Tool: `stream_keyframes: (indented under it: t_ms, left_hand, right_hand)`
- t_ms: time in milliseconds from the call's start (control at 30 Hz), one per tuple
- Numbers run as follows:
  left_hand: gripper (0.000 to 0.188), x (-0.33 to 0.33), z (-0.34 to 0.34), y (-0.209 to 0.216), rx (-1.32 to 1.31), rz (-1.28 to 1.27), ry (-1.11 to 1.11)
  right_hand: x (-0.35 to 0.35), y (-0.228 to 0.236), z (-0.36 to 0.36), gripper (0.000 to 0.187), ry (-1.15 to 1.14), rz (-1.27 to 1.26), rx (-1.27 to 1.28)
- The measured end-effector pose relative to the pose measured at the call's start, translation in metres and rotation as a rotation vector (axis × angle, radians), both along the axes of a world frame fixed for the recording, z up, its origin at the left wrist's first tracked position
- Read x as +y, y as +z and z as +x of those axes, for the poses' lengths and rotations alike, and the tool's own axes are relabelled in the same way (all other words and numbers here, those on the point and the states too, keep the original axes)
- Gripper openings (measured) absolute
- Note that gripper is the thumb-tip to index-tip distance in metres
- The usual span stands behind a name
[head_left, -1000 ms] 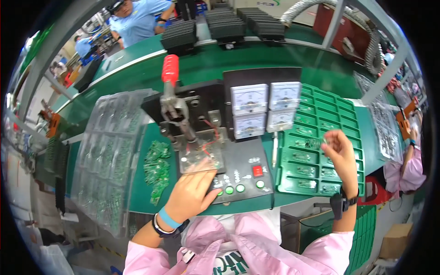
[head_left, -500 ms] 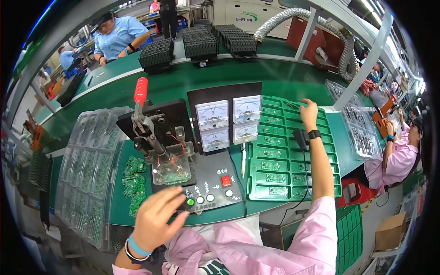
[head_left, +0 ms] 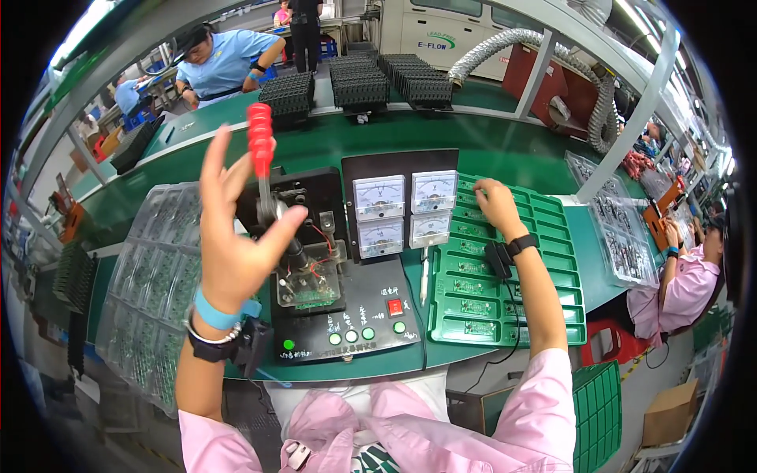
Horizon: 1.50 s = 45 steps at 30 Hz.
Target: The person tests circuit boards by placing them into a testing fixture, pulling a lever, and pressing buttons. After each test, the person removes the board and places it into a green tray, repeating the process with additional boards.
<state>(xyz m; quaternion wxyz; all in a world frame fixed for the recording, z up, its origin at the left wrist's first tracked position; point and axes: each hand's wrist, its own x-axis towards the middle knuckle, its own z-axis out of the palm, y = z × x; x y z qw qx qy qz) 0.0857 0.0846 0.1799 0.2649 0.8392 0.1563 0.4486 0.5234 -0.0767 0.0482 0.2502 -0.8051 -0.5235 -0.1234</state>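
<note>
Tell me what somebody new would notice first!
Probably the red handle standing on the black device, with the left hand spread close to it. To the handle's right are four white dial meters, and further right the right hand is over a green tray holding circuit boards.

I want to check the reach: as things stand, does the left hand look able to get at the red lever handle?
Probably yes. The left hand is open, its fingers spread right by the red lever handle, and nothing seems to block the way; whether they touch, I cannot tell.
</note>
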Motion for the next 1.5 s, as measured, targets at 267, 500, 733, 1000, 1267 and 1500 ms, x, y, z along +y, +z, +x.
stream_keyframes:
  t_ms: [267,500,733,1000,1267,1500]
  left_hand:
    - [0.064,-0.055,-0.068,-0.086,-0.131,0.160,-0.192]
    - [0.051,-0.065,-0.091,-0.154,0.185,-0.059,-0.039]
    - [0.054,-0.048,-0.100,-0.130,0.249,-0.064,-0.066]
    - [0.075,-0.014,-0.084,-0.084,0.592,0.270,-0.024]
    - [0.078,-0.013,-0.092,-0.105,0.525,0.291,-0.056]
    - [0.058,-0.029,-0.106,-0.108,0.408,0.210,0.190]
  right_hand:
    - [-0.056,0.065,-0.136,0.026,0.213,0.218,0.046]
    - [-0.075,0.019,-0.309,0.054,0.637,0.399,-0.250]
    - [-0.053,-0.025,-0.365,0.042,0.313,0.270,0.034]
    - [-0.055,-0.024,-0.363,0.037,0.309,0.278,-0.027]
    - [0.002,0.079,-0.341,0.035,0.799,0.136,0.098]
    - [0.094,0.161,-0.307,0.041,0.763,0.652,0.002]
